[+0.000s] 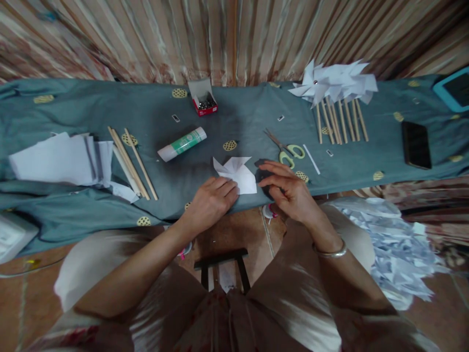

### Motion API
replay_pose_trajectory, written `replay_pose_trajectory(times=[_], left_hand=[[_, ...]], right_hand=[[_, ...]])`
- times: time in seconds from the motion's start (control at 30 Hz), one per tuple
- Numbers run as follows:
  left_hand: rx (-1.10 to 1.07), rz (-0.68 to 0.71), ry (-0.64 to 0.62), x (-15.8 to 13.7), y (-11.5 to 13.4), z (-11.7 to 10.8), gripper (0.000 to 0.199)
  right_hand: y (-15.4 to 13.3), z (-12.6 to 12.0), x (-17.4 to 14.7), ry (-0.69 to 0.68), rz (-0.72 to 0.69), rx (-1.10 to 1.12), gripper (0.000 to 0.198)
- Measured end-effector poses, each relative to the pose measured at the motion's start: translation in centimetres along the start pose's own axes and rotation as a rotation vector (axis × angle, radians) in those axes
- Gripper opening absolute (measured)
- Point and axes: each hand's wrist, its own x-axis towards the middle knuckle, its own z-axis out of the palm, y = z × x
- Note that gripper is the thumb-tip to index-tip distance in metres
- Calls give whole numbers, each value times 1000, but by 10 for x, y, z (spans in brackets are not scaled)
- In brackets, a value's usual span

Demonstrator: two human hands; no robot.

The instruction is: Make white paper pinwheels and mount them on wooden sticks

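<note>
A partly folded white paper pinwheel (245, 182) lies near the front edge of the cloth-covered table, some of its flaps folded in and standing up. My left hand (214, 198) grips its left side, fingers pressed together on the paper and the fingertips partly hidden. My right hand (287, 189) hovers just right of the sheet with its fingers bent and apart; nothing shows between them. Scissors (285, 149) with pale green handles lie beyond the right hand, beside a thin white paper strip (311, 160). A glue stick (182, 144) with a green label rests behind my left hand.
Finished pinwheels (333, 83) on wooden sticks lie back right, near a phone (416, 144). A red box (207, 108) of small metal pins stands open at the back. Paper sheets (54, 159) and loose sticks (130, 161) lie left. Paper pieces (399, 249) pile up below right.
</note>
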Motion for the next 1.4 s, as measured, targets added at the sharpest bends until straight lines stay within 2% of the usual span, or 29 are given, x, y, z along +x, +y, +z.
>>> replay_pose_trajectory(times=[0.2, 0.3, 0.47, 0.8, 1.27, 1.4], left_hand=[[46, 16, 19, 0, 1, -3, 16], [44, 19, 33, -2, 2, -3, 16], [6, 45, 18, -5, 7, -4, 15], [-46, -8, 73, -3, 9, -3, 15], [-98, -88, -29, -2, 5, -4, 22], [-94, -84, -17, -2, 4, -4, 22]], right_hand=[[-1, 0, 2, -21, 22, 46, 34], [-3, 1, 2, -43, 31, 55, 42], [-1, 10, 1, -91, -33, -5, 53], [2, 18, 1, -111, -52, -96, 51], [0, 20, 2, -139, -36, -46, 53], [2, 14, -1, -138, -14, 17, 52]])
